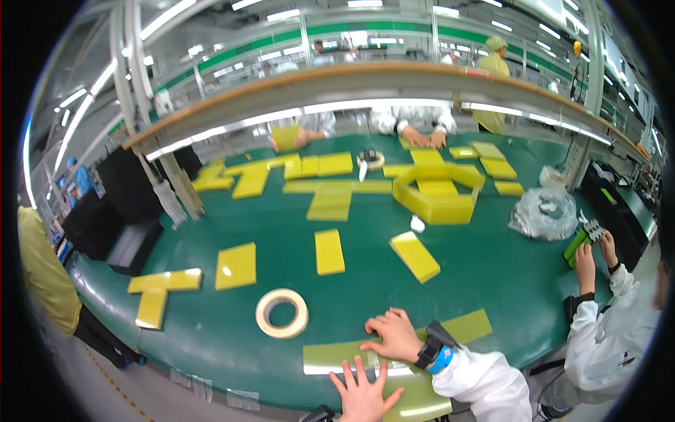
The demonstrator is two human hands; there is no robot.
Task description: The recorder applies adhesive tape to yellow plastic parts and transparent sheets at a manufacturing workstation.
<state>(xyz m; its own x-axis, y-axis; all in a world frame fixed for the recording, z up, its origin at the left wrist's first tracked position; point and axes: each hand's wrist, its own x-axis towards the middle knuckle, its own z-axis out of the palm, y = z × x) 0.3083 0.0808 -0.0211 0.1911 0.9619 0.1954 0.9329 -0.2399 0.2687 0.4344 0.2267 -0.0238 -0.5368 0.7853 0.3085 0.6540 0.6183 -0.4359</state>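
A translucent yellow T-shaped sheet (464, 328) lies on the green table near its front edge. My left hand (363, 394) rests flat on it with fingers spread, over the near part. Just beyond and to the right, my right hand (395, 337) touches the sheet's long crossbar, fingers bent and apart, with nothing seen in them. Straps circle the right wrist. A roll of cream tape (261, 314) lies to the left of my hands. Farther off are stacks of yellow pieces, among them a rectangle (415, 256), another (330, 252) and a squarer one (236, 266).
A T-shaped yellow stack (167, 281) lies at the left. Beyond stands a yellow six-sided ring (439, 204). A clear plastic bag (541, 213) sits at the right, near a co-worker's hands (585, 264) holding a green item. Across the table, other people handle yellow sheets.
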